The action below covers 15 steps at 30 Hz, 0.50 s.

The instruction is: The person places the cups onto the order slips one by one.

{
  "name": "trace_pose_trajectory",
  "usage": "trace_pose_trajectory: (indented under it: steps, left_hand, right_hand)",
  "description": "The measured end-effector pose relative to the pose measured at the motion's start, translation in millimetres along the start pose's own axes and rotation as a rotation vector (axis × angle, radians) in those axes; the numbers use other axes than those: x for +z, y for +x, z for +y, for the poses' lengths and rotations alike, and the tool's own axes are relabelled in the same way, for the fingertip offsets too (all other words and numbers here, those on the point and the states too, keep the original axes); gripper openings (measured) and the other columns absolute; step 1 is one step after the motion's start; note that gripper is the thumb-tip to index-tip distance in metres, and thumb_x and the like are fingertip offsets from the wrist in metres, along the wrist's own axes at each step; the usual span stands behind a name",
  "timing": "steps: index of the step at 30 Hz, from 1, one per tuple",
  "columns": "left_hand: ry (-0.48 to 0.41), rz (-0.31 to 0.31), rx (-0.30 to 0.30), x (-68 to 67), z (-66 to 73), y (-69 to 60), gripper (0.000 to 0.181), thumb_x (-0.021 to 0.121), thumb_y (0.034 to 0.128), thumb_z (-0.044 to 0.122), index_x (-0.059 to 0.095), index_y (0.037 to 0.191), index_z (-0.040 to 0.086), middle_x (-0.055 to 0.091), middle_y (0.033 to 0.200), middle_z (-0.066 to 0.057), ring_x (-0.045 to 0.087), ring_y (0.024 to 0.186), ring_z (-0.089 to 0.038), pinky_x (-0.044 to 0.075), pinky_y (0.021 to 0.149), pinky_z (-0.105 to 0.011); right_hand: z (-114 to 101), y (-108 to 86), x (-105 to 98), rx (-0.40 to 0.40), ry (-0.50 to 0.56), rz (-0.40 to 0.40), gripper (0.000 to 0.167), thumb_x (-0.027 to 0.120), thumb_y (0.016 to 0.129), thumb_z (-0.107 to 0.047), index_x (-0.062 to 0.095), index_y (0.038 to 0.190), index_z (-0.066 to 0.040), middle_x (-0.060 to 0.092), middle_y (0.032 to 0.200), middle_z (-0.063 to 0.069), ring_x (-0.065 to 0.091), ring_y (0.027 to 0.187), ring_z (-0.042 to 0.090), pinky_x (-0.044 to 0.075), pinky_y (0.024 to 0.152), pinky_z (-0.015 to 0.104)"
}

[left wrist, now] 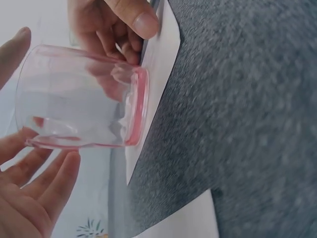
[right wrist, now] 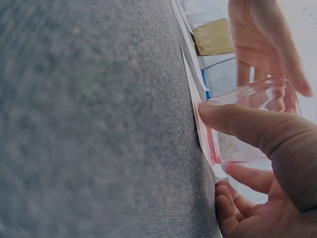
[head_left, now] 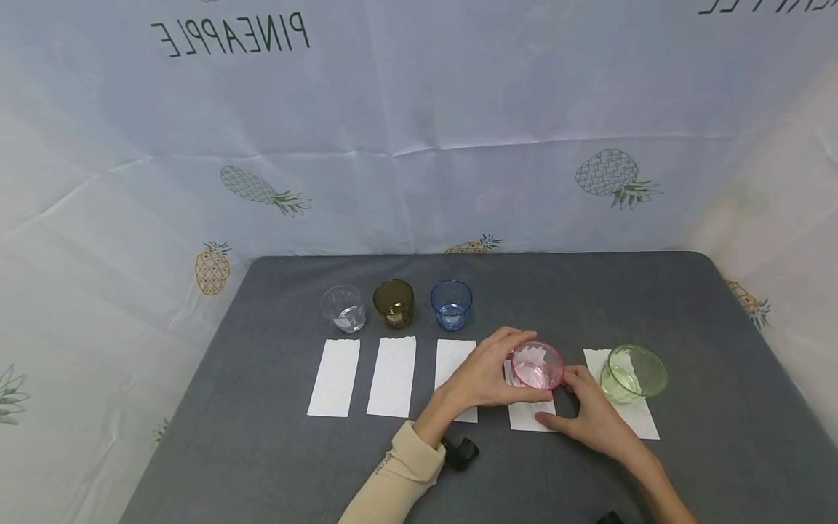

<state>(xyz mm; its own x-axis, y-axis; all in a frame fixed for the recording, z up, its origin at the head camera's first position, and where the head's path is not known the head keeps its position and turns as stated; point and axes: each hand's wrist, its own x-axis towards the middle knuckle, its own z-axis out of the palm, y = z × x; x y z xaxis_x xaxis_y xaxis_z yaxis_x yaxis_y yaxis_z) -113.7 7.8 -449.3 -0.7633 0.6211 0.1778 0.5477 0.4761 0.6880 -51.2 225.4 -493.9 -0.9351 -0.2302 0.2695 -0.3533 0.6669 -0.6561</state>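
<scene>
A pink-tinted clear glass cup (head_left: 537, 367) stands on a white paper strip (head_left: 532, 418). My left hand (head_left: 491, 371) holds it around the upper part, fingers on the far side and the thumb along the near side. In the left wrist view, fingertips meet the wall of the pink cup (left wrist: 81, 99). My right hand (head_left: 592, 415) is low at the cup's right side. Its thumb (right wrist: 218, 116) lies close to the base and the paper, while its other fingers are loosely bent beside the base. Whether that thumb presses the paper is hard to see.
Behind stand a colourless cup (head_left: 345, 309), an olive-brown cup (head_left: 394, 302) and a blue cup (head_left: 452, 304). A green cup (head_left: 631, 372) sits on another strip at right. More paper strips (head_left: 334, 378) lie on the grey table (head_left: 262, 466). A pineapple-print cloth (head_left: 412, 109) hangs behind.
</scene>
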Motion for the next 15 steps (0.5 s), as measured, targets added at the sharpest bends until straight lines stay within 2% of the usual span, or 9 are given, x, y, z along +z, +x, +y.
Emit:
trace_pose_trajectory:
  steps: [3, 8, 15]
  left_hand:
    - [-0.005, 0.004, 0.004, -3.8, -1.1, -0.3, 0.085, 0.087, 0.0783, 0.046, 0.050, 0.149, 0.016, 0.057, 0.144, -0.001, 0.059, 0.128, -0.012, 0.050, 0.107, -0.024]
    - [-0.046, 0.011, 0.034, -13.3, -4.0, 0.3, 0.083, 0.086, 0.0803, 0.042, 0.049, 0.149, 0.014, 0.056, 0.144, -0.005, 0.062, 0.126, -0.020, 0.051, 0.104, -0.020]
    - [-0.102, 0.016, 0.058, -27.7, -9.6, 3.3, 0.081, 0.088, 0.0797, 0.033, 0.051, 0.148, 0.010, 0.057, 0.140, -0.006, 0.062, 0.125, -0.027, 0.053, 0.105, -0.026]
  right_hand:
    - [-2.5, 0.1, 0.2, -0.005, 0.018, 0.027, 0.066, 0.098, 0.059, -0.016, 0.067, 0.116, 0.000, 0.061, 0.107, 0.007, 0.049, 0.097, -0.001, 0.043, 0.081, 0.013]
    - [-5.0, 0.2, -0.4, -0.007, 0.075, 0.058, 0.079, 0.097, 0.060, -0.011, 0.061, 0.129, 0.005, 0.063, 0.110, 0.012, 0.043, 0.102, -0.013, 0.042, 0.086, 0.002]
    - [-10.1, 1.6, -3.2, -0.018, 0.172, 0.114, 0.094, 0.095, 0.061, -0.002, 0.050, 0.144, 0.007, 0.059, 0.118, 0.016, 0.046, 0.109, -0.014, 0.038, 0.093, -0.003]
